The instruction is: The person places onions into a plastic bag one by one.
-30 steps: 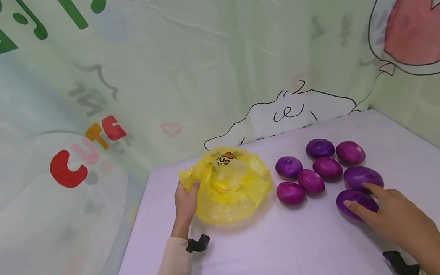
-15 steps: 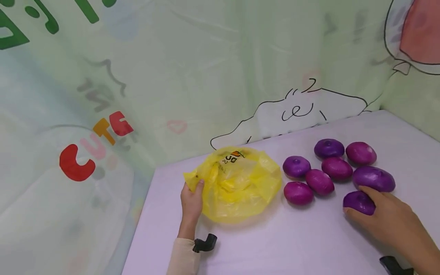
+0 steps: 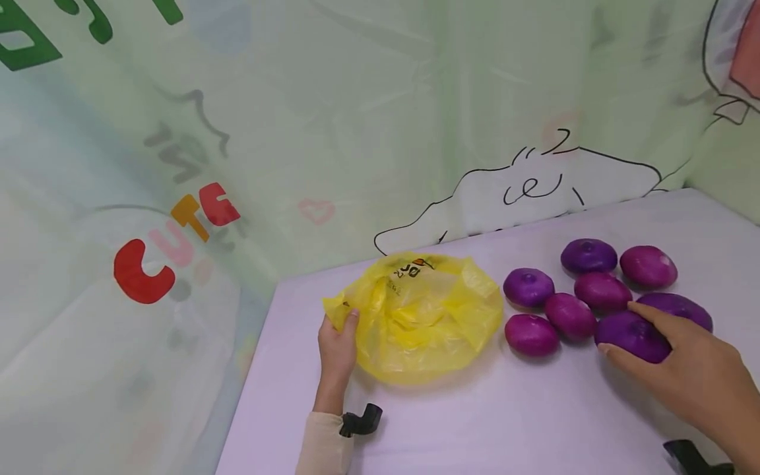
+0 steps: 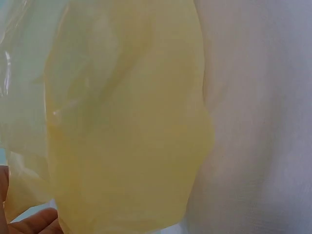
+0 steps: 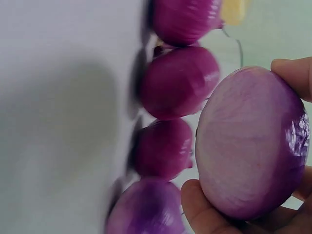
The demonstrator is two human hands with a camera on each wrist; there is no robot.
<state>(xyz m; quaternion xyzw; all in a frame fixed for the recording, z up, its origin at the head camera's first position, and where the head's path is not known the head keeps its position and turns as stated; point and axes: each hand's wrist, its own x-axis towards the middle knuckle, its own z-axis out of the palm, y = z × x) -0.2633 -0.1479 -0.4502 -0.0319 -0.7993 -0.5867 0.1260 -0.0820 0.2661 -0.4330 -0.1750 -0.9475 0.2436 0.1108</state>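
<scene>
Purple onion point(image 3: 634, 338): was grasped by the right hand point(image 3: 703, 373) between thumb and fingers; glossy skin, I judged remotely, might slip.
Other onions point(image 3: 570, 316): lay left of and beyond that hand; a low sweep could have rolled them.
Yellow bag point(image 3: 424, 323): was pinched at one edge by the left hand point(image 3: 337, 348); slack film might fold inward.

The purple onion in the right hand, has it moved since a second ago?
Yes. Against the front-left magenta onion, the purple onion in the right hand has moved up and slightly left in the head view.
</scene>
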